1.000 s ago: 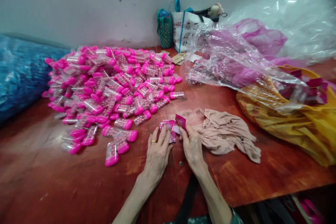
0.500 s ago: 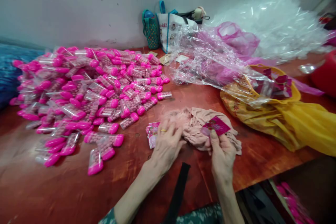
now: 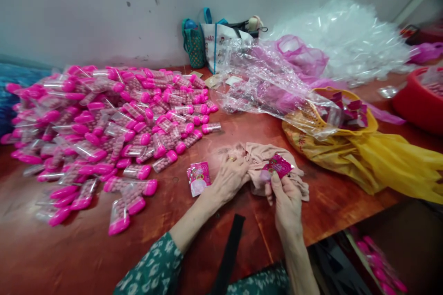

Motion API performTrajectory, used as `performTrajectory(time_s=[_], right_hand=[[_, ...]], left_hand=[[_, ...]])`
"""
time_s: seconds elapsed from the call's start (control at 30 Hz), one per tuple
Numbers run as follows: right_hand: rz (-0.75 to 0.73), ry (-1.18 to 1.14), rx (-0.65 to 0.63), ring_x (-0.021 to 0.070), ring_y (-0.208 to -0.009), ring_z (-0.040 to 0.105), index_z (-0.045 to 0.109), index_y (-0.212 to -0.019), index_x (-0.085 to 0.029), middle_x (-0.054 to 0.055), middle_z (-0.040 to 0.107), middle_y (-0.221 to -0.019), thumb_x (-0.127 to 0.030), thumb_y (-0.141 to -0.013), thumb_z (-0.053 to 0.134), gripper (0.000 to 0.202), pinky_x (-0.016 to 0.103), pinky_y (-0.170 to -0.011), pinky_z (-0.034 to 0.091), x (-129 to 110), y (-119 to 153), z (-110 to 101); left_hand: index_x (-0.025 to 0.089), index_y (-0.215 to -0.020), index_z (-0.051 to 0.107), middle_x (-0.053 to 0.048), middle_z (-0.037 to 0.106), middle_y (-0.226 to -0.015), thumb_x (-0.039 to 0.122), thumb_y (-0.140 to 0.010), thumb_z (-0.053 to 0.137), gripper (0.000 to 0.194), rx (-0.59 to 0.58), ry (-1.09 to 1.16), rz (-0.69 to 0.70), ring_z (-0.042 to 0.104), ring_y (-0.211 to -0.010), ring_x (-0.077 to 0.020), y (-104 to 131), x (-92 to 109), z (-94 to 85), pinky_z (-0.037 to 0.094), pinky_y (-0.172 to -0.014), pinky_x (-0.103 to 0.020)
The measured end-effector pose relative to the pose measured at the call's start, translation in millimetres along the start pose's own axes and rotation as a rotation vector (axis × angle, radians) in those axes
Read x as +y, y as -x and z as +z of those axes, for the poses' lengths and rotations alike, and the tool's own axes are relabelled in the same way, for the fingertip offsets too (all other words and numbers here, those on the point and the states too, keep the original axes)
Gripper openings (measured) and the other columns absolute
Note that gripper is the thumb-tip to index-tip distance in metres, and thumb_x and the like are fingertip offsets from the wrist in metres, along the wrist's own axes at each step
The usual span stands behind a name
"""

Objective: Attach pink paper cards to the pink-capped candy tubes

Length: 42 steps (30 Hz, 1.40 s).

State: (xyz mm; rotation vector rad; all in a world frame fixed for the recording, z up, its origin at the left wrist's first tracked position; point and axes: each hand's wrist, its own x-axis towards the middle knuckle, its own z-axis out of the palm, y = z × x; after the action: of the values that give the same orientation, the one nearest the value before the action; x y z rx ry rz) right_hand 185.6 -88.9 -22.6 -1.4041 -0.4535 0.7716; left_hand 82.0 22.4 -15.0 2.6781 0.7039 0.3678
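My right hand (image 3: 288, 196) pinches a pink printed packet (image 3: 279, 164) between thumb and fingers, held above a crumpled beige cloth (image 3: 297, 177). My left hand (image 3: 228, 176), with a ring on one finger, is at the cloth's left side, its bent fingers closed on a fold. The fingertips are partly lost against the fabric. Just left of that hand lies a small stack of similar pink packets (image 3: 199, 177). Farther left spreads a large heap of clear tubes (image 3: 134, 115) with pink caps and small pink balls inside.
A yellow basket (image 3: 372, 120) with dark pink pieces rests on a yellow bag (image 3: 387, 156) at right. Behind are clear plastic film (image 3: 256, 83), a white bag (image 3: 219, 39) and a pile of clear plastic (image 3: 353, 37). A red tub (image 3: 408, 101) stands far right.
My left hand has moved right, off the packet stack and onto the cloth, its fingers drawn together. My right hand still holds the packet, tilted slightly differently. The view has shifted a little right.
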Motion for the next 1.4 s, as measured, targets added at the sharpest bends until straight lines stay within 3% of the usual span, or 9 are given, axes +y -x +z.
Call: performTrajectory(time_s=[0.1, 0.2, 0.27, 0.37, 0.6, 0.83, 1.03, 1.13, 1.4], right_hand=[[0.001, 0.075, -0.118, 0.0068, -0.041, 0.034, 0.049, -0.067, -0.017, -0.006, 0.043, -0.049, -0.041, -0.083, 0.05, 0.029, 0.018, -0.038, 0.024, -3.1, 3.6, 2.8], [-0.087, 0.241, -0.224, 0.0094, -0.046, 0.039, 0.051, -0.066, -0.018, -0.005, 0.043, -0.051, -0.039, -0.085, 0.046, 0.029, 0.021, -0.045, 0.03, -6.9, 8.2, 8.6], [-0.158, 0.372, -0.283, 0.0113, -0.05, 0.042, 0.054, -0.068, -0.018, -0.005, 0.045, -0.053, -0.037, -0.086, 0.044, 0.028, 0.023, -0.05, 0.033, -9.5, 12.4, 13.9], [-0.199, 0.519, -0.33, 0.0124, -0.051, 0.044, 0.053, -0.066, -0.019, -0.004, 0.046, -0.052, -0.036, -0.087, 0.043, 0.029, 0.023, -0.051, 0.033, -12.8, 19.9, 21.0], [-0.227, 0.485, -0.442, 0.0135, -0.059, 0.046, 0.054, -0.069, -0.018, -0.002, 0.051, -0.063, -0.037, -0.085, 0.046, 0.026, 0.023, -0.054, 0.034, -14.8, 27.9, 29.8], [-0.137, 0.409, -0.301, 0.0126, -0.058, 0.045, 0.051, -0.058, -0.017, -0.001, 0.054, -0.063, -0.033, -0.083, 0.049, 0.03, 0.023, -0.054, 0.035, 2.3, 28.7, 40.8], [-0.222, 0.579, -0.32, 0.0116, -0.054, 0.04, 0.053, -0.064, -0.017, -0.003, 0.046, -0.058, -0.029, -0.087, 0.044, 0.028, 0.023, -0.051, 0.03, -2.0, 28.6, 36.3], [-0.282, 0.651, -0.353, 0.0109, -0.053, 0.04, 0.047, -0.059, -0.017, -0.003, 0.044, -0.056, -0.027, -0.087, 0.043, 0.03, 0.023, -0.052, 0.028, -4.2, 27.8, 36.7], [-0.271, 0.547, -0.45, 0.0124, -0.06, 0.046, 0.052, -0.065, -0.016, -0.002, 0.051, -0.063, -0.03, -0.086, 0.048, 0.025, 0.022, -0.056, 0.032, -7.7, 29.1, 39.6]], left_hand=[[0.017, -0.104, 0.059, -0.005, 0.063, -0.09, 0.018, -0.077, 0.052, 0.027, -0.017, 0.205, -0.034, 0.057, -0.084, -0.0177, 16.2, -1.8, -24.8, 0.044, -0.075, -0.03], [0.018, -0.11, 0.058, -0.007, 0.063, -0.103, 0.019, -0.074, 0.057, 0.036, 0.033, 0.832, -0.225, 0.057, -0.093, -0.0199, 29.9, 5.9, -42.5, 0.044, -0.08, -0.031], [0.017, -0.105, 0.062, -0.006, 0.066, -0.096, 0.023, -0.073, 0.06, 0.033, 0.051, 1.112, -0.316, 0.059, -0.088, -0.0197, 33.1, 14.2, -44.3, 0.045, -0.076, -0.029], [0.012, -0.079, 0.069, -0.004, 0.066, -0.069, 0.025, -0.071, 0.061, 0.017, 0.145, 1.289, -0.498, 0.058, -0.063, -0.0146, 32.4, 22.3, -36.1, 0.045, -0.058, -0.023], [0.011, -0.061, 0.069, 0.0, 0.061, -0.053, 0.017, -0.066, 0.066, 0.008, 0.35, 1.289, -0.632, 0.051, -0.051, -0.0097, 37.2, 18.9, -32.6, 0.038, -0.049, -0.019], [0.012, -0.063, 0.069, 0.001, 0.064, -0.055, 0.012, -0.066, 0.066, 0.005, 0.395, 1.444, -0.668, 0.053, -0.05, -0.008, 40.6, 20.9, -28.5, 0.042, -0.053, -0.017], [0.011, -0.078, 0.071, -0.003, 0.068, -0.061, 0.024, -0.071, 0.064, 0.016, 0.322, 1.569, -0.673, 0.058, -0.052, -0.0124, 44.9, 21.4, -27.3, 0.047, -0.055, -0.024], [0.011, -0.071, 0.071, -0.003, 0.067, -0.06, 0.021, -0.068, 0.066, 0.011, 0.311, 1.583, -0.675, 0.057, -0.052, -0.0108, 45.4, 21.7, -30.9, 0.046, -0.054, -0.021], [0.012, -0.062, 0.07, -0.001, 0.066, -0.055, 0.013, -0.06, 0.071, 0.003, 0.511, 1.544, -0.813, 0.055, -0.049, -0.0082, 47.3, 14.3, -27.1, 0.044, -0.05, -0.017]])
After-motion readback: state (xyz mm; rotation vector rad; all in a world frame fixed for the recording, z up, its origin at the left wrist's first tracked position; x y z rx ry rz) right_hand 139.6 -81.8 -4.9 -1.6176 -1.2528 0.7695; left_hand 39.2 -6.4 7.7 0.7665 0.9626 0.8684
